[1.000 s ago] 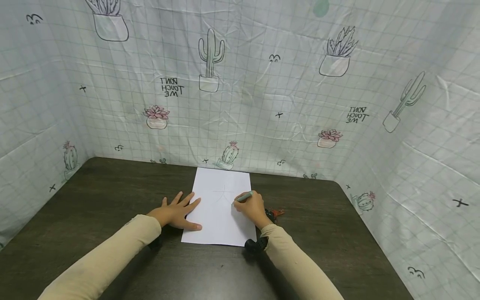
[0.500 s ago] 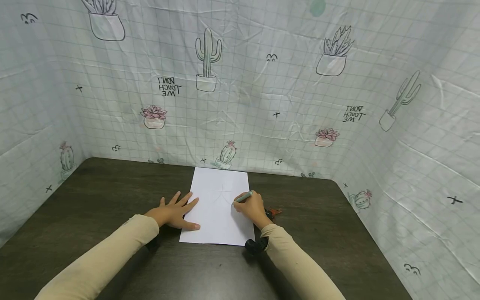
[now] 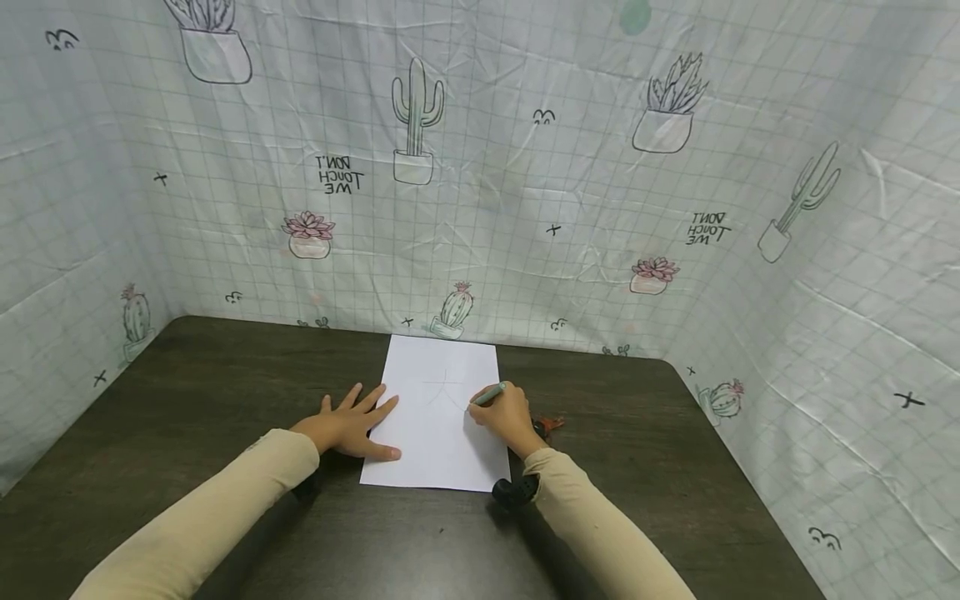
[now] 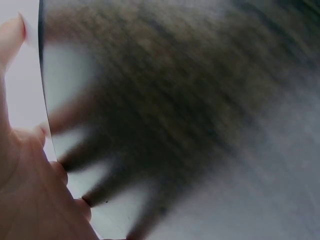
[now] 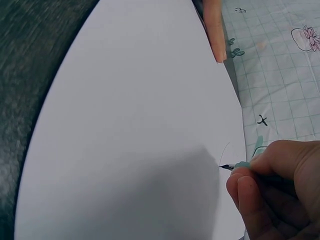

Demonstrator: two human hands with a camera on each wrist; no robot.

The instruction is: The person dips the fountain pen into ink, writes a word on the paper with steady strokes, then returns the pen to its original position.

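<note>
A white sheet of paper (image 3: pixel 438 458) lies on the dark table, bearing thin pen strokes (image 3: pixel 444 382): a short vertical line crossing a horizontal one, with two curved strokes spreading below. My right hand (image 3: pixel 507 417) pinches a pale green pen (image 3: pixel 490 393) between thumb and fingers. In the right wrist view the pen's dark tip (image 5: pixel 226 166) meets the paper at the end of a thin curved line. With fingers spread, my left hand (image 3: pixel 347 428) rests across the sheet's left edge, fingertips and thumb on the paper. Its palm (image 4: pixel 35 200) shows in the left wrist view.
Behind the dark wooden table (image 3: pixel 637 467) hangs a pale cloth (image 3: pixel 495 192) printed with cacti, also along both sides. A small orange-red thing (image 3: pixel 552 423) shows beside my right wrist, partly hidden. Black wrist devices (image 3: pixel 513 493) sit under the sleeves.
The pen tip has moved slightly right and down, and the right curved stroke has grown longer. My left hand stays in place on the paper. The head view has shifted a little.
</note>
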